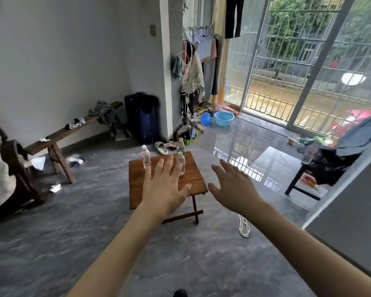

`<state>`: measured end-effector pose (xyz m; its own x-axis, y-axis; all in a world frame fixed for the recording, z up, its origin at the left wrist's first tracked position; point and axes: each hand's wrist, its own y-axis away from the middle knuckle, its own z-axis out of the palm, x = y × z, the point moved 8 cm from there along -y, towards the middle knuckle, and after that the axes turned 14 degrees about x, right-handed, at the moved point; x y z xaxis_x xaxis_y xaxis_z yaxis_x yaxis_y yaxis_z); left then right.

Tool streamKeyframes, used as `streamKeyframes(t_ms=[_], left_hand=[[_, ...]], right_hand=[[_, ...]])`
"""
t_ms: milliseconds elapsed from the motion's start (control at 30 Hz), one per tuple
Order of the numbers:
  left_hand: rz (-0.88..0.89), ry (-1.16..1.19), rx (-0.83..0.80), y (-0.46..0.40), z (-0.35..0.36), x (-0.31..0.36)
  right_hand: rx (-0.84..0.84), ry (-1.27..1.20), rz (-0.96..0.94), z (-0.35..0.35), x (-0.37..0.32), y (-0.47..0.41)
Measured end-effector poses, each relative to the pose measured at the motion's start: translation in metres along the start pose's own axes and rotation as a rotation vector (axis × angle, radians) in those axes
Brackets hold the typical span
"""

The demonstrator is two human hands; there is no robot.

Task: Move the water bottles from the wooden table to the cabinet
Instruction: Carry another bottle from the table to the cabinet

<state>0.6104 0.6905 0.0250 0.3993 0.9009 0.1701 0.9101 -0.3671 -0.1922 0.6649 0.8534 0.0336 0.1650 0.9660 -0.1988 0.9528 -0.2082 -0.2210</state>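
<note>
Both hands out, fingers spread, nothing held.
Left hand [163,187] & right hand [234,185] over wooden table [137,185] w/ three water bottles [146,157]; slipper [161,148], bench [58,136] behind.

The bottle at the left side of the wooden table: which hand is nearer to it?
Left. The left hand is spread open just right of that bottle, over the wooden table; the right hand is open farther right, beyond the table's edge.

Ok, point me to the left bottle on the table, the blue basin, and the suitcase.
left bottle [146,158]: head view, on its clear body.
blue basin [223,118]: head view, on its front wall.
suitcase [145,123]: head view, on its front face.
</note>
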Motion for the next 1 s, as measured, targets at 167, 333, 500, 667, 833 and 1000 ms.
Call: streamKeyframes(t_ms=[167,333,500,667,833,1000], left_hand=[[0.002,0.019,0.057,-0.091,-0.002,-0.019],[0.000,0.037,0.078,-0.174,0.002,-0.040],[-0.012,0.037,0.050,-0.228,0.019,-0.060],[-0.047,0.033,0.018,-0.269,0.047,-0.080],[-0.068,0.031,-0.024,-0.312,0.077,-0.086],[-0.106,0.021,-0.037,-0.375,0.107,-0.085]], right_hand=[[0.011,0.027,-0.009,0.008,-0.003,-0.094],[-0.013,0.049,-0.017,0.021,-0.005,-0.175],[-0.048,0.069,-0.018,0.042,-0.006,-0.233],[-0.075,0.066,-0.023,0.066,-0.001,-0.282],[-0.121,0.047,-0.032,0.099,0.015,-0.329],[-0.143,0.004,-0.025,0.129,0.046,-0.386]])
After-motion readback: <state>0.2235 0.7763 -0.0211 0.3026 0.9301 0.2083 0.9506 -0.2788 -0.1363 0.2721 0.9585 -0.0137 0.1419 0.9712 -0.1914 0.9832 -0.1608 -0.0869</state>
